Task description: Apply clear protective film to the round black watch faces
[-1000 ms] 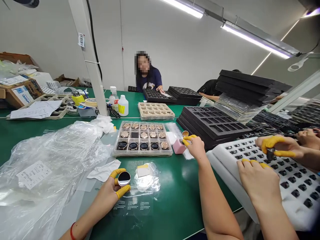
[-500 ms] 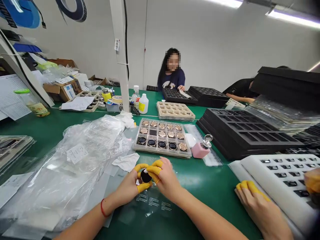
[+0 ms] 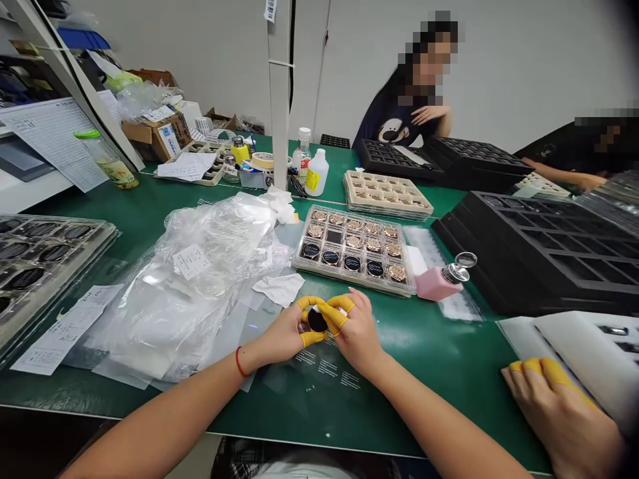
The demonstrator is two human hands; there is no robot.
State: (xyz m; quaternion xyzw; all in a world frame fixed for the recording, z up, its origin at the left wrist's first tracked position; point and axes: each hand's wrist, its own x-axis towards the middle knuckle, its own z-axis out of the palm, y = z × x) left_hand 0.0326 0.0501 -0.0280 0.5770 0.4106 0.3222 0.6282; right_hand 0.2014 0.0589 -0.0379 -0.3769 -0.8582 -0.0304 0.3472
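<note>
Tabletop (image 3: 449, 359), one smooth green surface, fills the foreground. Over its left half sprawls one crinkled, clear plastic bag (image 3: 229, 249) bearing one white paper label (image 3: 192, 261), its print too small to read. At right, matte black foam trays (image 3: 504, 279) form a blocky stack, too overlapped to count. Near the middle lies one clear plastic tray (image 3: 357, 283) of fifteen compartments, three rows of five: ten hold ornate gold-toned discs (image 3: 354, 242), four hold black discs (image 3: 352, 264) with unreadable pale lettering, and one shows a dark square. In front of it, the person's left hand (image 3: 287, 332) and right hand (image 3: 357, 332) meet, yellow covers on several fingers. One pink, block-shaped bottle (image 3: 434, 285) with a shiny metal cap sits by the tray's right edge. Between the hands, above the table, is one round black-faced disc (image 3: 316, 321); the left thumb and fingers clamp its rim, while the right fingertips pinch together on one small white scrap (image 3: 315, 309) against it.
</note>
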